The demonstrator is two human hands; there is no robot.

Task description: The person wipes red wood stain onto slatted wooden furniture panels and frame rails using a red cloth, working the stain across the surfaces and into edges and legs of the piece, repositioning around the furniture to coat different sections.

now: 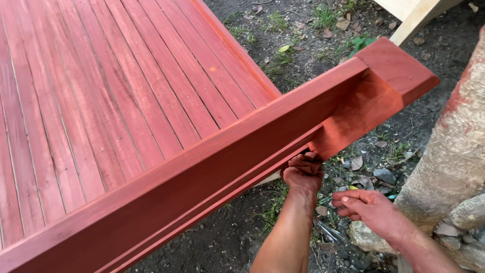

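Hands at the red rail's underside
Left hand (pixel 303 172) curled shut against the rail (pixel 202 172) by the post (pixel 374 96); right hand (pixel 366 207), at four o'clock, hung half open, empty.

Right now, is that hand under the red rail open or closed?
Closed: the left hand is fisted against the red rail's lower edge, fingers curled under. What it holds is hidden.

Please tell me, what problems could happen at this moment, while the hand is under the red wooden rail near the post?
1. The left hand is pressed into the gap under the red rail beside the post; its fingers might get pinched if the frame shifts.
2. The red colour looks smeared on both hands, so the right hand may mark whatever it touches.
3. Loose stones lie on the ground below, so footing may be uneven.
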